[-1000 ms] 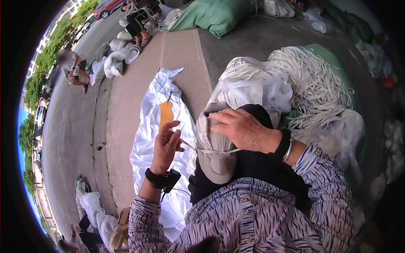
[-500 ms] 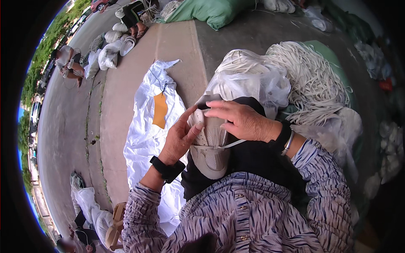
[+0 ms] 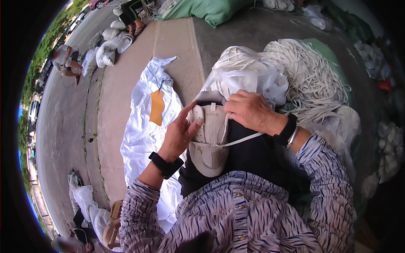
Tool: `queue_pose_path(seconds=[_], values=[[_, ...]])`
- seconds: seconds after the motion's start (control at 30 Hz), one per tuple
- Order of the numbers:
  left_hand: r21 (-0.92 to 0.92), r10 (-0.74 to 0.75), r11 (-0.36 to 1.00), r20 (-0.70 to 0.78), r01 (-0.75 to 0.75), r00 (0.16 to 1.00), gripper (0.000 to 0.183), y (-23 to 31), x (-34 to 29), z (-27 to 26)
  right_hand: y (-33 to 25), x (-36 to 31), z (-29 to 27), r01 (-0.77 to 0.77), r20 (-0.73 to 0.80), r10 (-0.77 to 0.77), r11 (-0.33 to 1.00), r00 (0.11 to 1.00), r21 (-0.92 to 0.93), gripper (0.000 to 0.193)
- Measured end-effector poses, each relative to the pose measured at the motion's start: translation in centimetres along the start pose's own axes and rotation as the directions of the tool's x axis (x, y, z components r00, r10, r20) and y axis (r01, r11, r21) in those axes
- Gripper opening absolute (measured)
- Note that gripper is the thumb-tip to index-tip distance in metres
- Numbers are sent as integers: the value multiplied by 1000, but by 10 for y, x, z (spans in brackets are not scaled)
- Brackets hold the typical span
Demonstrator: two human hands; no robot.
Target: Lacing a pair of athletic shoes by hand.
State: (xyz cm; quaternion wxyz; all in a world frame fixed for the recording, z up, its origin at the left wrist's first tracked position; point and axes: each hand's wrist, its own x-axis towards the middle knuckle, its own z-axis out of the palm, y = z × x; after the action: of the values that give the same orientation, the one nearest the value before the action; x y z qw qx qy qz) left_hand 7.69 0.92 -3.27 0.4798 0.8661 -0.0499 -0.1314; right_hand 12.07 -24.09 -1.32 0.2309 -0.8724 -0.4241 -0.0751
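Observation:
A beige shoe (image 3: 209, 162) rests on my lap, toe toward me, with its tongue and dark opening facing up. My left hand (image 3: 180, 134) grips the shoe's left side, thumb on the eyelet flap and fingers along the outside. At the opposite side, my right hand (image 3: 249, 110) pinches the right edge of the shoe near its opening with curled fingers. A pale flat shoelace (image 3: 244, 139) crosses the lower eyelets, and its loose end runs right under my right wrist.
Beyond my knees lies a heap of white laces (image 3: 297, 71) beside a clear plastic bag (image 3: 263, 80). A white sheet (image 3: 141, 135) with an orange-yellow piece (image 3: 156, 108) spreads at my left. Farther off are a green sack (image 3: 206, 10) and a seated person (image 3: 65, 61).
My right hand has moved from over the shoe's tongue to its right edge, uncovering the tongue. My left hand keeps its hold.

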Motion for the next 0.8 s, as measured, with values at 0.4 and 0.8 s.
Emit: queue_pose_path(seconds=[0.4, 0.8], values=[[-554, -200, 824, -88, 119, 976, 30, -23, -36, -81, -49, -60, -9, 8, 170, 7, 996, 985, -91, 15], [-718, -454, 660, -616, -221, 644, 25, -121, -69, -157, -19, -127, -108, 130, -4, 345, -343, 939, 930, 35]])
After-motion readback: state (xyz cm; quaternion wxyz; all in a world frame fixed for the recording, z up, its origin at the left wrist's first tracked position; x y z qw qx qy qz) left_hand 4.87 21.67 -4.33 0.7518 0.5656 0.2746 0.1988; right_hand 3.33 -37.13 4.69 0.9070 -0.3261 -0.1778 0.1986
